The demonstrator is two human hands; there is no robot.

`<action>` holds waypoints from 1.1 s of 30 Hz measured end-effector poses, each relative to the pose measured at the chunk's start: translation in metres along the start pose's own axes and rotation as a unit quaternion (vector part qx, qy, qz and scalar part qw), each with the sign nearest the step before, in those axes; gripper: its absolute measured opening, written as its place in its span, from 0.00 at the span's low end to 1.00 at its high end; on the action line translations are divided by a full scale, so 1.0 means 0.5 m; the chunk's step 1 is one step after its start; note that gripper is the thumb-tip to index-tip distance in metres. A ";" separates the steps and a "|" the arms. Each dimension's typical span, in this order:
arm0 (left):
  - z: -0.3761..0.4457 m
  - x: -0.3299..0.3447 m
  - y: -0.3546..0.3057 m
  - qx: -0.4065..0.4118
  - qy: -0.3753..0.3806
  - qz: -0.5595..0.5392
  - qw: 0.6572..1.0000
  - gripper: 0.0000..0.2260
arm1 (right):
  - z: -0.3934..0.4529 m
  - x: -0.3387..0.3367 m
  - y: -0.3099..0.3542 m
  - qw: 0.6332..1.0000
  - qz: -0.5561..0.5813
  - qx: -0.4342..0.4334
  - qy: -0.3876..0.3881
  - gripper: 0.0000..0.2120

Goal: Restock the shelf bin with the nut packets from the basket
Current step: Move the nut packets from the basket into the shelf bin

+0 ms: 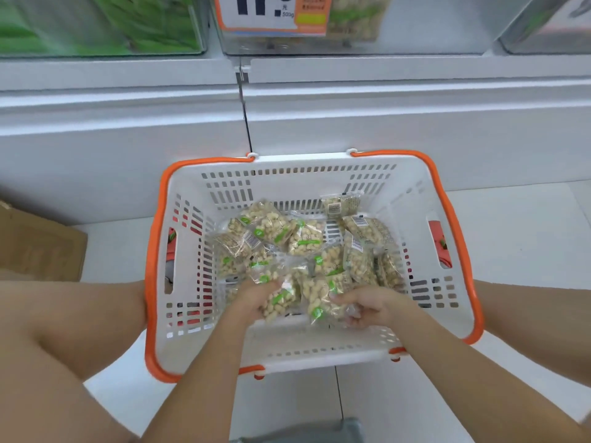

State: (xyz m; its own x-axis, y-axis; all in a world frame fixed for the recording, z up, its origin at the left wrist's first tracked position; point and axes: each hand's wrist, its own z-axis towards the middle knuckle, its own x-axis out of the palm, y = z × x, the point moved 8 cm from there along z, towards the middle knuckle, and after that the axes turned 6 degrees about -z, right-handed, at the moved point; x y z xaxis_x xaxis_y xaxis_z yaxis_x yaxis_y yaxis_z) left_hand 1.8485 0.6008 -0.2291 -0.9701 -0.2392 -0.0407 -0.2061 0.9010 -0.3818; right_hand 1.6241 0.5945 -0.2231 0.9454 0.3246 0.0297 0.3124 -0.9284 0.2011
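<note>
A pale tiled floor (518, 238) runs up to a white shelf base (128, 129). At twelve o'clock sits one clear shelf bin (351, 43) carrying a price sign (262, 11); at nine o'clock lies a brown cardboard piece (38, 244). One white basket (319, 356) with orange handles rests on the floor between two bare knees. Inside lie roughly a dozen nut packets (303, 238) (exact count unclear, they overlap). The left hand (252, 298) grips one packet; the right hand (367, 305), at three o'clock of it, clutches another.
</note>
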 end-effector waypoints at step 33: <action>-0.534 0.120 -0.558 0.396 0.191 -0.019 0.898 0.07 | -0.576 0.014 0.464 0.868 0.115 -0.483 -0.001 0.31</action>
State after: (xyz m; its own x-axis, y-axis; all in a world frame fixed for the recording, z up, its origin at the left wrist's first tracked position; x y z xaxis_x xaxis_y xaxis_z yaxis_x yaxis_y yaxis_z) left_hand 1.8139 0.4317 0.1215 -0.9685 0.0134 0.2485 -0.2316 0.3178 -0.9195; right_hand 1.6765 0.4332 0.1057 0.9729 0.1502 0.1759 -0.1066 -0.3840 0.9172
